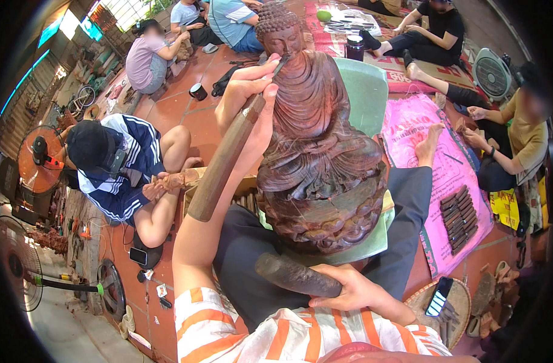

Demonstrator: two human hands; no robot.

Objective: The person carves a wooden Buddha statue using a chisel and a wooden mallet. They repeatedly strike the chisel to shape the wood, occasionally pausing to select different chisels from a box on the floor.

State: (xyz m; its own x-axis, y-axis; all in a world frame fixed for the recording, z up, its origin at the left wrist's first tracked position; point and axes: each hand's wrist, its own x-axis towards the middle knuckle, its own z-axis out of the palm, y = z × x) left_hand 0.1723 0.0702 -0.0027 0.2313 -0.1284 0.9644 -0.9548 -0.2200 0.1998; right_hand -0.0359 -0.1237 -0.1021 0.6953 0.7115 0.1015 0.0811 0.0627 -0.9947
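At the lower right of the frame, a black phone (438, 296) lies on a round woven tray (413, 296), above a floor of reddish tiles (195, 115). In the middle, between the person's dark-trousered legs, a dark reddish-brown carved wooden statue of a seated figure (315, 160) stands upright on a pale green base, which rises also behind it. Right of the legs, a pink printed sheet (406, 142) is spread, and on it dark brown cylindrical tool handles (459, 219) lie side by side. At the left, a person in a navy striped jacket (137, 142) sits on the tiles. Farther, toward the upper left, stands a dark mug (198, 92); a grey box-shaped fan (493, 72) stands at the upper right.

The right hand (356, 290), lower centre, is closed around one end of a thick dark wooden club (294, 275). The left hand (246, 91), higher up, holds narrowly, between thumb and fingers, a slim tool with a brown wooden handle (225, 163). Its tip is by the statue's chin; whether it touches, I cannot tell.
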